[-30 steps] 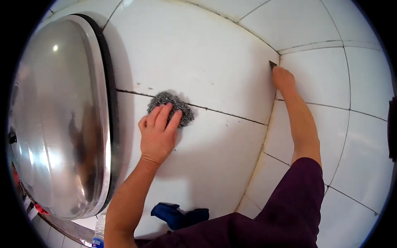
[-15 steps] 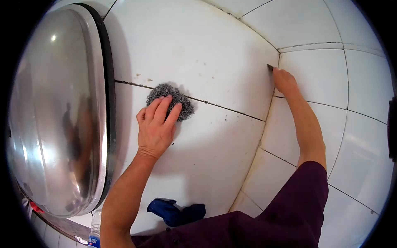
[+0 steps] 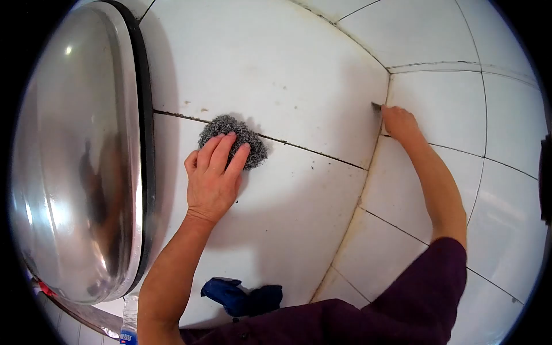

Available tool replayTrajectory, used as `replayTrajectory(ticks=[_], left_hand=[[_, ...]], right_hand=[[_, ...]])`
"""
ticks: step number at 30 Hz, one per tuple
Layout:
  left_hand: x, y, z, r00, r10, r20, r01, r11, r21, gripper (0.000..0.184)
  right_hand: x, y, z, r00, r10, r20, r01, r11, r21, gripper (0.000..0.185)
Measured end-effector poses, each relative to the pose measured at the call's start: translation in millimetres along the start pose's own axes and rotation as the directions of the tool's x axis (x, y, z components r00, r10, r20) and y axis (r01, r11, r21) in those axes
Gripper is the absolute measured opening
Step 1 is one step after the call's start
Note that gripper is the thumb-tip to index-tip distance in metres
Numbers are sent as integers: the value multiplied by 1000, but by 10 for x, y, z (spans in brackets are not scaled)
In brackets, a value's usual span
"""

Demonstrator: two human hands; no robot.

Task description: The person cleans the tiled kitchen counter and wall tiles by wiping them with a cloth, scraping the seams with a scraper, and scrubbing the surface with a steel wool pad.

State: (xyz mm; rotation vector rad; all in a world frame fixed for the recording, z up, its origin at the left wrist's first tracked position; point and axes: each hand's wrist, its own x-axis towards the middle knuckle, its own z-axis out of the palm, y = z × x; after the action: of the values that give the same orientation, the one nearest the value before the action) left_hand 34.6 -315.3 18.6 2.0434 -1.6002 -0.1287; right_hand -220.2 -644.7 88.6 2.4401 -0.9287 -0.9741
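My left hand (image 3: 211,178) presses on a grey steel wool scourer (image 3: 237,135), its fingers curled over the top. The scourer lies across a dark joint between white tiles. Farther right, my right hand (image 3: 401,122) is closed round a small scraper (image 3: 376,106). Only its flat dark metal tip shows; the handle is hidden in the fist. That tip is at the yellowed seam (image 3: 380,127) where the tiled surface meets the tiled wall, a little below the corner.
A large shiny metal dome with a black rim (image 3: 80,155) takes up the left side. A dark blue cloth-like item (image 3: 241,296) lies near my body. By my left forearm stands a clear plastic bottle (image 3: 130,316). The tiled wall (image 3: 437,103) rises at right.
My right hand has moved a little down along the seam with the scraper. My left hand stays on the steel wool scourer, and the view has shifted slightly.
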Motion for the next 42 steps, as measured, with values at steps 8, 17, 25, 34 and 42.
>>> replayTrajectory(ticks=[8,17,25,34,42], left_hand=[[2,-12,20,1000,-1,-9,1,1000,9,53],[6,-17,6,1000,9,2,-9,1000,10,54],[-9,-16,-3,1000,2,5,-2,1000,-10,53],[11,-27,-12,999,18,46,-20,999,51,50],[2,-12,-4,1000,24,14,-24,999,26,53]], right_hand=[[-62,-43,-20,998,6,59,-8,1000,26,10],[-75,-18,-43,995,16,98,-19,999,38,10],[-12,-50,14,984,135,119,-147,984,102,11],[888,351,81,964,264,-17,-258,954,155,18],[465,203,-215,950,246,190,-268,958,99,21]])
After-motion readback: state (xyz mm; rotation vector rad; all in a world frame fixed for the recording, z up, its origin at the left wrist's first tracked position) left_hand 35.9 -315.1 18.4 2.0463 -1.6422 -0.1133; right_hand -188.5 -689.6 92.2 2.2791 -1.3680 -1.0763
